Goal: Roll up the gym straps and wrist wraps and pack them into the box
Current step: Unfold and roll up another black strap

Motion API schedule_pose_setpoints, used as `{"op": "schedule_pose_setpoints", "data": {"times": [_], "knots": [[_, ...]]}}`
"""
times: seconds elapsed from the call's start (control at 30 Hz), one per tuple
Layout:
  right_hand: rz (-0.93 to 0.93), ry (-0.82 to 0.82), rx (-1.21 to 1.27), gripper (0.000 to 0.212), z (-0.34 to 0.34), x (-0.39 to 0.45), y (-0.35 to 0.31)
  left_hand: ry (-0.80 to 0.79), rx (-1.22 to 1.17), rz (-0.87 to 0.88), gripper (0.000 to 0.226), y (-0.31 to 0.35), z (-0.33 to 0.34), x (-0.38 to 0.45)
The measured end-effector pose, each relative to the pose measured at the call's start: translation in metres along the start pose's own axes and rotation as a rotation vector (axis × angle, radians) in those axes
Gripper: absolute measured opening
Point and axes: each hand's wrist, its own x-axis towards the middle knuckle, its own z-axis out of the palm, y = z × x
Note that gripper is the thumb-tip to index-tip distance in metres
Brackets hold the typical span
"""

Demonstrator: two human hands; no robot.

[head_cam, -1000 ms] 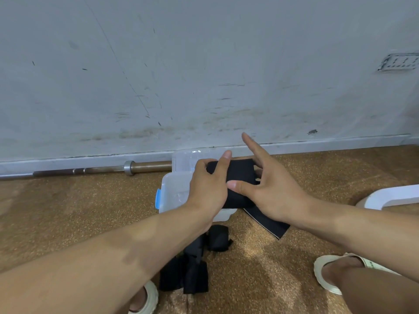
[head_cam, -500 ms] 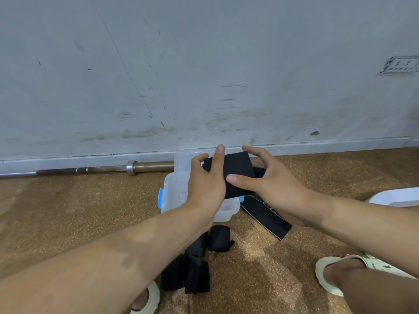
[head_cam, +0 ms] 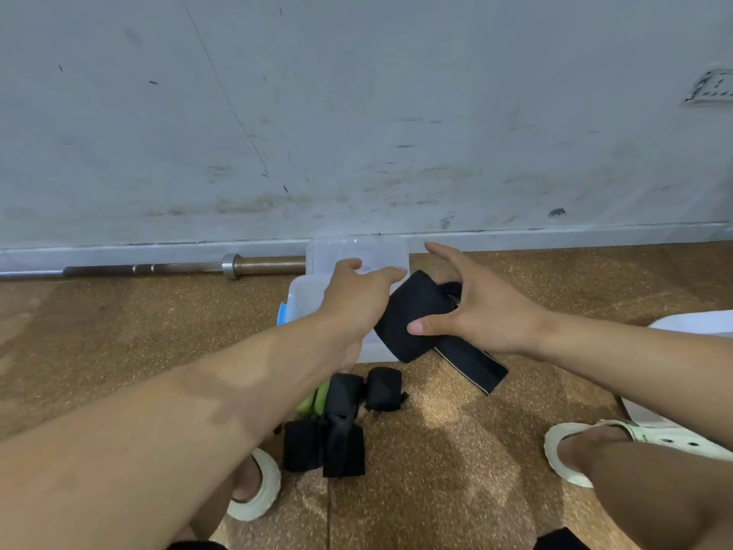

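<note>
A partly rolled black wrist wrap (head_cam: 412, 319) is held above the clear plastic box (head_cam: 305, 299), tilted, with its loose tail (head_cam: 474, 367) hanging down to the right. My right hand (head_cam: 476, 307) pinches the roll, thumb on its front and fingers behind it, the index finger stretched upward. My left hand (head_cam: 357, 295) reaches over the box with straight fingers, and their tips touch the roll's upper end. Rolled black wraps (head_cam: 382, 389) lie on the floor in front of the box, beside a bigger black bundle (head_cam: 325, 448).
The box's clear lid (head_cam: 357, 252) leans against the wall. A barbell (head_cam: 186, 267) lies along the wall to the left. Something green (head_cam: 313, 402) shows under my left forearm. A white object (head_cam: 698, 327) sits at the right. My sandalled feet (head_cam: 575, 450) rest on the cork floor.
My left hand has let go of the roll and straightened its fingers. The roll has tilted and dropped lower to the right, with my right hand's fingers spreading.
</note>
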Motion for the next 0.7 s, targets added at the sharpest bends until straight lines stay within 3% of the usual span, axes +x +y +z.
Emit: {"op": "schedule_pose_setpoints", "data": {"times": [0.1, 0.23, 0.3, 0.43, 0.7], "knots": [[0.049, -0.087, -0.152, 0.123, 0.007, 0.006, 0.018, -0.061, 0.17, 0.059, 0.069, 0.0, -0.006, 0.0], [0.127, -0.173, -0.178, 0.13, 0.019, 0.01, 0.029, -0.243, 1.022, 0.193, 0.077, -0.006, -0.02, 0.0], [0.14, -0.202, -0.192, 0.131, 0.028, 0.011, 0.032, -0.292, 1.267, 0.202, 0.078, -0.012, -0.025, 0.001], [0.175, -0.248, -0.244, 0.133, 0.057, 0.018, 0.047, -0.417, 1.327, 0.129, 0.078, -0.015, -0.03, 0.001], [0.255, -0.318, -0.212, 0.141, 0.125, 0.036, 0.088, -0.496, 1.404, 0.062, 0.076, -0.014, -0.038, 0.002]]}}
